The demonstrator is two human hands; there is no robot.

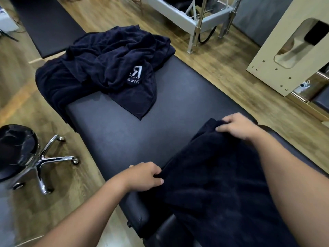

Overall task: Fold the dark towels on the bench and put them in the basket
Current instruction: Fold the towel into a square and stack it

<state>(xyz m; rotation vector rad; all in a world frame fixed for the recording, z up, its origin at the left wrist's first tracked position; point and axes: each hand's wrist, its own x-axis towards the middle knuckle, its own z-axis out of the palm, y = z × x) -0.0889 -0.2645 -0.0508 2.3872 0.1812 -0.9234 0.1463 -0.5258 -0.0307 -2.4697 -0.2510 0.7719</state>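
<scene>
A dark navy towel [213,175] lies spread along the near right part of the padded bench [124,132]. My left hand [144,177] grips its near left edge, fingers curled round the cloth. My right hand [236,126] pinches the towel's far corner. A heap of crumpled dark towels [106,65], one with a white logo, sits at the bench's far end and hangs over its left side. No basket is in view.
A black stool on a chrome wheeled base [26,157] stands on the wooden floor at left. A second dark bench [44,24] lies beyond. A white metal frame [195,16] and a cream cabinet [288,47] stand at right.
</scene>
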